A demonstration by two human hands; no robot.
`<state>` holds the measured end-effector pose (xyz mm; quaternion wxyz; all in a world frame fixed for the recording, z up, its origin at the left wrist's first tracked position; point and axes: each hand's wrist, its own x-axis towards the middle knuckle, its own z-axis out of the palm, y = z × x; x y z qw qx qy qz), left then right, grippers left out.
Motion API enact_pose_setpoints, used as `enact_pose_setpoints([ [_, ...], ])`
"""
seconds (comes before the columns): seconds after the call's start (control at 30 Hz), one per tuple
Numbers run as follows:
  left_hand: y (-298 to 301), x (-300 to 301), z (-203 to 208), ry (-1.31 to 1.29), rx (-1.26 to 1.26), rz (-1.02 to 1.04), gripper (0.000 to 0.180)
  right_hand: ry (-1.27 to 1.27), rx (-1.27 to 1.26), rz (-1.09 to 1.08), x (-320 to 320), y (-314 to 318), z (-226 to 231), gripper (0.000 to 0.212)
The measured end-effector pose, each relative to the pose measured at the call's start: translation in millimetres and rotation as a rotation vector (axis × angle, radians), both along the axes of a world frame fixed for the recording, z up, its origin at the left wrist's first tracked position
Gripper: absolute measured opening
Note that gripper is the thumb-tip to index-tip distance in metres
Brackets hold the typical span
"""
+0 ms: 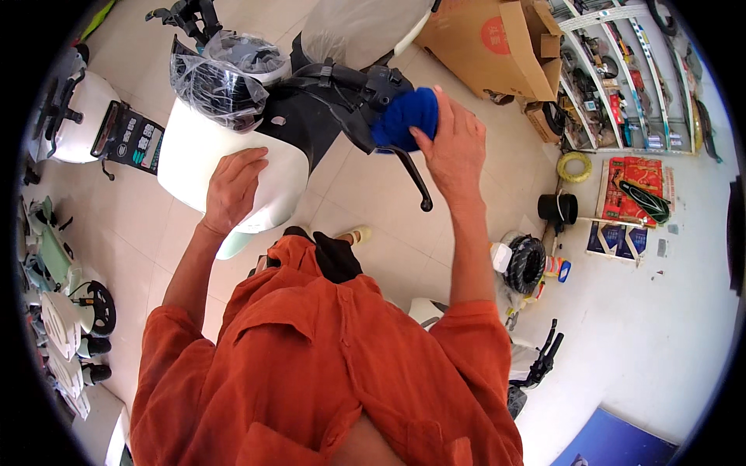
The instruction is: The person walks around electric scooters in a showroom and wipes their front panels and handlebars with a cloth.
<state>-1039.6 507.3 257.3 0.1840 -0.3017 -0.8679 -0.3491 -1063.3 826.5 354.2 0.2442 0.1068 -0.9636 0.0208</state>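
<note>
A white scooter (190, 159) with black handlebar parts stands in front of me. My left hand (235, 186) lies on its smooth white body panel, fingers stretched out and holding nothing. In my right hand (457, 147) is a bunched blue cloth (409, 118), gripped between thumb and fingers. It covers the end of the handlebar, so the grip beneath is hidden. Just below the cloth, the black brake lever (414, 177) sticks out. Clear plastic film wraps a dark, visor-like piece (221, 89) beside the handlebar.
A large cardboard box (474, 46) lies beyond the handlebar. Shelves of parts (622, 85) line the right wall, with a yellow ring-shaped coil (573, 167) and a black tyre (524, 264) below. Other scooters stand at left, including one with a white body (85, 116).
</note>
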Motion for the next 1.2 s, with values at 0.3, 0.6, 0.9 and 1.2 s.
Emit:
enact_pose_setpoints([
  [0.3,-4,-2,0,0.029,0.043,0.009,0.02,-0.09,-0.203,0.021,17,31,-14,0.064],
  [0.6,-7,-1,-4,-0.032,0.124,-0.01,0.022,-0.092,-0.688,-0.373,48,70,-49,0.032],
  [0.9,-2,-4,-1,-0.018,0.125,-0.014,0.018,0.024,-0.192,0.031,3,-27,18,0.058],
  [1.2,-4,0,-4,0.011,0.094,-0.017,0.021,0.001,-0.12,0.064,14,30,2,0.045],
])
